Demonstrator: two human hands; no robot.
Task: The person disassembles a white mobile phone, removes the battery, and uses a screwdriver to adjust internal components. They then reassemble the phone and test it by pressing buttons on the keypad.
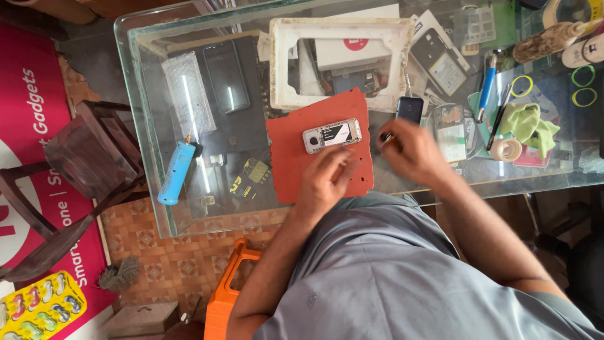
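Observation:
A small opened phone [331, 135] with a white frame lies on a red-orange mat [296, 157] on the glass table [151, 126]. My left hand [325, 178] hovers just below the phone, fingers loosely curled and blurred, holding nothing that I can see. My right hand [412, 151] is at the mat's right edge, closed on a thin dark tool [385, 136] whose tip points toward the phone. A small black device [409, 108] sits just above my right hand.
A blue handheld tool [175, 172] lies at the left of the table. A white rectangular frame [282, 63] sits behind the mat. Tape rolls, a blue pen [487, 85], a green cloth [528, 123] and phone parts crowd the right. A wooden stool [88, 151] stands left.

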